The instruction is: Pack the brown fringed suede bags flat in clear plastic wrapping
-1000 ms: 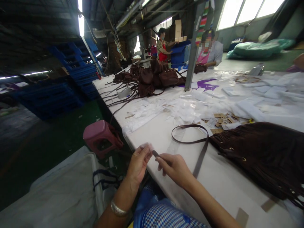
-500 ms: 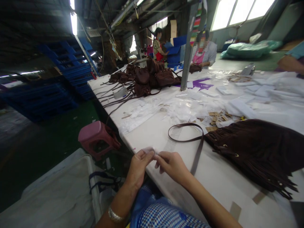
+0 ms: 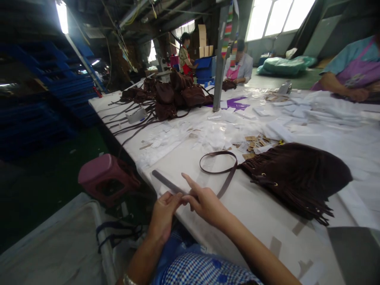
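The left hand is pinched down, thumb against bent fingers, on a narrow, flat, dark brown strap. The strap's rounded end sticks out past those fingertips, pointing away and to the left, above the near edge of the white-covered bench. The right hand meets the left at the fingertips: its index finger points straight out, while the thumb and other fingers curl in beside the strap; I cannot tell whether they grip it.

Another stretch of dark brown strap emerges from behind the right hand, runs away over the bench and makes an open loop just beside a dark brown, fringed soft bag with gold-coloured eyelets. The right hand hides how the two stretches connect. The bag lies on its side, to the right of both hands and apart from them. Beyond the loop are small tan cardboard tags and crumpled clear plastic wrapping; farther off sits a heap of brown bags.
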`<state>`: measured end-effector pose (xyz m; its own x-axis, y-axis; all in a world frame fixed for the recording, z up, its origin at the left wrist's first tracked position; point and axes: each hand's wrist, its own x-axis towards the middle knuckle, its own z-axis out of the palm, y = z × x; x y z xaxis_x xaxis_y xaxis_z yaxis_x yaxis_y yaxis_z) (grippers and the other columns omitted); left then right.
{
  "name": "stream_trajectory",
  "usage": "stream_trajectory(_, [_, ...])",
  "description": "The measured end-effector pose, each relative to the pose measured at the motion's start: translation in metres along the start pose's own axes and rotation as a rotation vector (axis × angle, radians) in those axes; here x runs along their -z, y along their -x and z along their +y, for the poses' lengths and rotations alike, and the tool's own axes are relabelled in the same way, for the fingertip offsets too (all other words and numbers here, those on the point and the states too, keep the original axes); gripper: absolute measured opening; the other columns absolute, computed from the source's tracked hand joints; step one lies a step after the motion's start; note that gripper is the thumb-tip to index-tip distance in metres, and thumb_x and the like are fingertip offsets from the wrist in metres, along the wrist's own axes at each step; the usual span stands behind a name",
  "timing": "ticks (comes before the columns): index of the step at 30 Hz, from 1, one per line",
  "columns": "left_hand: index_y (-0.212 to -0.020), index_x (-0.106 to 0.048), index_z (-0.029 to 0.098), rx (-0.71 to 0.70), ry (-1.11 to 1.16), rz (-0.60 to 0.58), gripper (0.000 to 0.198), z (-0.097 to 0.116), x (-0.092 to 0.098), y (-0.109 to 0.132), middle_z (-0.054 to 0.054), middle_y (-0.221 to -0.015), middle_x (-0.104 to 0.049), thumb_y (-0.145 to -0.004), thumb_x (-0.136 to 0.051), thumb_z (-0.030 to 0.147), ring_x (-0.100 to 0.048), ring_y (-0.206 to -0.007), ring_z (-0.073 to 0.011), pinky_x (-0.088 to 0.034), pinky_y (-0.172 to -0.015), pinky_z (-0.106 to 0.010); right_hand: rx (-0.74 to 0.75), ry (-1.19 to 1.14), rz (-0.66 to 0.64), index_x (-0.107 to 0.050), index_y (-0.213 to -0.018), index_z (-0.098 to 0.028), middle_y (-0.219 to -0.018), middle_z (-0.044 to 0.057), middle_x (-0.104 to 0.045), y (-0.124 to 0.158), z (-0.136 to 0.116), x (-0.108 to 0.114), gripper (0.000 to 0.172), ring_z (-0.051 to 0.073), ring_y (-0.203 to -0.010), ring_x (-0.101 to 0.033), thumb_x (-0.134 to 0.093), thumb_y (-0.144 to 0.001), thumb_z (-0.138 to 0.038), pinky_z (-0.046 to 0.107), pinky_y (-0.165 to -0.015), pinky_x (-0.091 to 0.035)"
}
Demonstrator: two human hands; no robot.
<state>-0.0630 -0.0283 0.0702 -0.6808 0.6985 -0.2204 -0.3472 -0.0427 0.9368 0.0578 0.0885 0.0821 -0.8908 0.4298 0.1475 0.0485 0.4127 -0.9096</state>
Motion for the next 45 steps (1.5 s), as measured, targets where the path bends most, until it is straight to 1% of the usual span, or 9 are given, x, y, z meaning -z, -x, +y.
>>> stream_trajectory(8, [-0.090,-0.071,0.014,-0.123,0.069,0.179,0.034,0.005,0.005,-0.007,-0.004,-0.088,-0.074,-0.065,-0.085,0.032,-0.068,-0.083,-0.0152,-0.052,-0.082,-0.027,-0.062,0.109,-0.044,-0.031,-0.151,-0.028,-0.085,0.000,-0.075,0.002,0.005,0.004,0.059,0.016,-0.070,-0.067,-0.050,-0.094,-0.027,0.027,-0.074,-0.049])
stream_trajectory(14, [-0.087,-0.071,0.013,-0.055,-0.176,-0.054,0.030,-0.014,0.003,0.007,-0.007,-0.082,-0.073,-0.080,-0.070,0.042,-0.068,-0.082,-0.0187,-0.054,-0.082,-0.031,-0.045,0.165,-0.089,-0.048,-0.141,-0.023,-0.082,0.000,-0.075,-0.004,-0.003,0.002,0.046,0.015,-0.063,-0.064,-0.048,-0.095,-0.026,0.024,-0.069,-0.046])
stream_trajectory(18, [-0.091,-0.073,0.016,-0.080,-0.602,-0.143,0.042,0.006,0.039,0.009,-0.009,-0.078,-0.074,-0.085,-0.058,0.055,-0.070,-0.077,-0.0242,-0.057,-0.074,-0.035,-0.062,0.287,-0.139,-0.070,-0.104,-0.022,-0.080,0.001,-0.075,-0.004,-0.008,0.009,0.023,0.014,-0.064,-0.065,-0.049,-0.095,-0.026,0.022,-0.063,-0.042])
stream_trajectory(21, [-0.113,-0.068,0.022,-0.381,-0.934,-0.064,0.043,0.033,0.067,-0.003,-0.008,-0.110,-0.073,-0.086,-0.056,0.053,-0.066,-0.101,-0.0266,-0.049,-0.097,-0.040,-0.010,0.320,-0.230,-0.069,-0.101,-0.023,-0.082,0.000,-0.076,-0.010,-0.023,0.014,0.020,0.013,-0.069,-0.067,-0.051,-0.095,-0.024,0.020,-0.065,-0.041])
stream_trajectory(24, [-0.118,-0.067,0.025,-0.521,-1.113,-0.372,0.042,0.056,0.077,-0.022,-0.006,-0.125,-0.066,-0.086,-0.057,0.050,-0.056,-0.121,-0.0284,-0.039,-0.107,-0.038,0.066,0.360,-0.384,-0.068,-0.105,-0.023,-0.083,-0.001,-0.076,-0.025,-0.045,0.018,0.019,0.014,-0.075,-0.068,-0.054,-0.093,-0.023,0.020,-0.067,-0.042])
stream_trajectory(28, [-0.084,-0.072,0.021,-0.224,-1.217,-0.727,0.041,0.082,0.085,-0.042,-0.002,-0.078,-0.070,-0.093,-0.044,0.050,-0.065,-0.079,-0.0206,-0.050,-0.073,-0.024,0.058,0.399,-0.524,-0.069,-0.107,-0.020,-0.080,0.000,-0.075,-0.050,-0.058,0.034,0.019,0.012,-0.074,-0.066,-0.062,-0.091,-0.027,0.019,-0.065,-0.041])
stream_trajectory(34, [-0.081,-0.072,0.019,-0.103,-1.216,-0.573,0.043,0.113,0.118,-0.062,-0.001,-0.077,-0.070,-0.089,-0.051,0.055,-0.064,-0.078,-0.0205,-0.045,-0.070,-0.023,-0.135,0.411,-0.617,-0.071,-0.106,-0.017,-0.077,0.001,-0.072,-0.082,-0.049,0.059,0.021,0.010,-0.063,-0.063,-0.058,-0.090,-0.021,0.019,-0.061,-0.043])
stream_trajectory(41, [-0.083,-0.075,0.016,-0.172,-0.936,-0.629,0.043,0.118,0.087,-0.067,-0.004,-0.076,-0.071,-0.090,-0.050,0.050,-0.060,-0.068,-0.0173,-0.045,-0.062,-0.023,-0.014,0.319,-0.775,-0.025,-0.153,-0.023,-0.079,-0.001,-0.073,-0.137,-0.094,0.014,0.070,0.008,-0.056,-0.061,-0.053,-0.090,-0.010,0.019,-0.062,-0.044])
stream_trajectory(45, [-0.085,-0.076,0.018,-0.184,-1.025,-0.532,0.043,0.131,0.117,-0.079,-0.003,-0.074,-0.072,-0.086,-0.054,0.055,-0.058,-0.063,-0.0165,-0.044,-0.059,-0.023,-0.082,0.376,-0.819,-0.045,-0.143,-0.018,-0.077,0.001,-0.072,-0.149,-0.087,0.041,0.059,0.012,-0.066,-0.066,-0.064,-0.087,-0.022,0.021,-0.067,-0.045])
